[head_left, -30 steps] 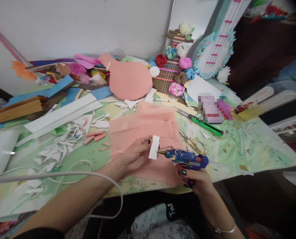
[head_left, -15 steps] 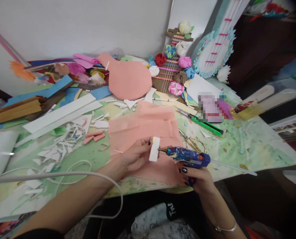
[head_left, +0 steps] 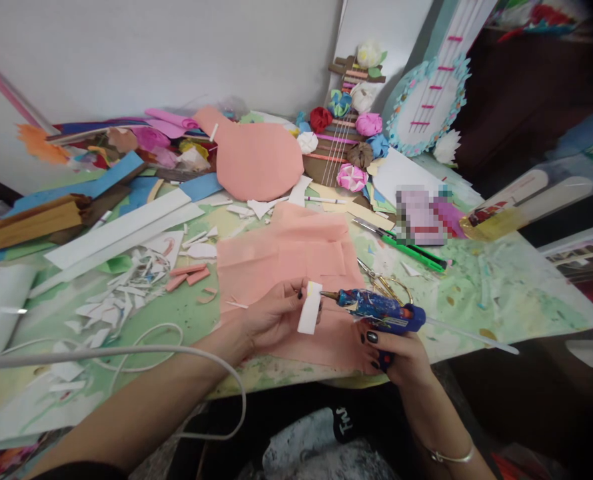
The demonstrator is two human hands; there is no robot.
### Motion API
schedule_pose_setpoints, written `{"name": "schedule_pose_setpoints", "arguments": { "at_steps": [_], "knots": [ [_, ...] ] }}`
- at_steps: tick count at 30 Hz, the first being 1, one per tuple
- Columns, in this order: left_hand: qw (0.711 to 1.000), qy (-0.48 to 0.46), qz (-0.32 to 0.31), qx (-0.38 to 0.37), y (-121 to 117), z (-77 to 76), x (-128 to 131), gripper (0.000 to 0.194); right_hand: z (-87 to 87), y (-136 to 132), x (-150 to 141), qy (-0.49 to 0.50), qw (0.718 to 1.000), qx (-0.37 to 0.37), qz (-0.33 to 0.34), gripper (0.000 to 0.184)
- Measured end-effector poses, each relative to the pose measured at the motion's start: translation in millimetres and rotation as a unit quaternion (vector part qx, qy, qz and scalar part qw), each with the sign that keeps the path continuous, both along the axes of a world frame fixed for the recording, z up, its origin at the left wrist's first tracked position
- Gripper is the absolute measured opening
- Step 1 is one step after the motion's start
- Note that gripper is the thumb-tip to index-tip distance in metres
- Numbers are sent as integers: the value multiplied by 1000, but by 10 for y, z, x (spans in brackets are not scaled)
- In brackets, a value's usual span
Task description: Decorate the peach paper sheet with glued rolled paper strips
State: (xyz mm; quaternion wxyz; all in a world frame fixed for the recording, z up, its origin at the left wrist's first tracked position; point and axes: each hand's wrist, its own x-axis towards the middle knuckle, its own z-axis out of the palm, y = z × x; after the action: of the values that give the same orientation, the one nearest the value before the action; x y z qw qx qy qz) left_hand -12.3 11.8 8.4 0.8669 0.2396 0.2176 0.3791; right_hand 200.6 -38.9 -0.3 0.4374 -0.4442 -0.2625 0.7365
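Between the fingers of my left hand (head_left: 276,313) is a small white rectangular strip (head_left: 308,312), held upright and slightly tilted. My right hand (head_left: 399,350) grips a blue, glue-smeared hot glue gun (head_left: 376,311), its nozzle pointing left at the strip's upper right edge. Whether the tip touches the strip I cannot tell. A clear glue stick (head_left: 469,333) sticks out of the gun's back end. Below both hands lies a sheet of salmon-pink paper (head_left: 256,257) with fold creases. Gold-handled scissors (head_left: 391,288) rest just behind the glue gun, partly hidden by it.
A green utility knife (head_left: 411,251) lies to the right, near a clear bottle (head_left: 531,193). White paper scraps (head_left: 121,293) and a white cable (head_left: 201,351) are at left. Behind stand a salmon guitar-shaped cutout (head_left: 259,160), a flower-covered paper guitar (head_left: 334,150) and a light-blue one (head_left: 426,113).
The glue gun's nozzle has moved up along the strip's right edge, while the gun has shifted slightly right. The strip has dropped a little in my left hand's grasp.
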Motion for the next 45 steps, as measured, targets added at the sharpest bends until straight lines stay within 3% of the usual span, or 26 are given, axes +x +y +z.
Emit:
{"name": "schedule_pose_setpoints", "arguments": {
  "at_steps": [18, 32, 45],
  "knots": [
    [999, -2, -32, -5, -17, 3, 0, 28, -8, 11, -34, 17, 999, 38, 13, 25],
    [999, -1, -8, -49, -24, -12, 26, 35, -17, 22, -63, 29, 997, 53, 38, 26],
    [999, 3, 2, -34, -17, -21, 32, 35, -17, -1, -90, 31, 997, 50, 45, 28]
  ]
}}
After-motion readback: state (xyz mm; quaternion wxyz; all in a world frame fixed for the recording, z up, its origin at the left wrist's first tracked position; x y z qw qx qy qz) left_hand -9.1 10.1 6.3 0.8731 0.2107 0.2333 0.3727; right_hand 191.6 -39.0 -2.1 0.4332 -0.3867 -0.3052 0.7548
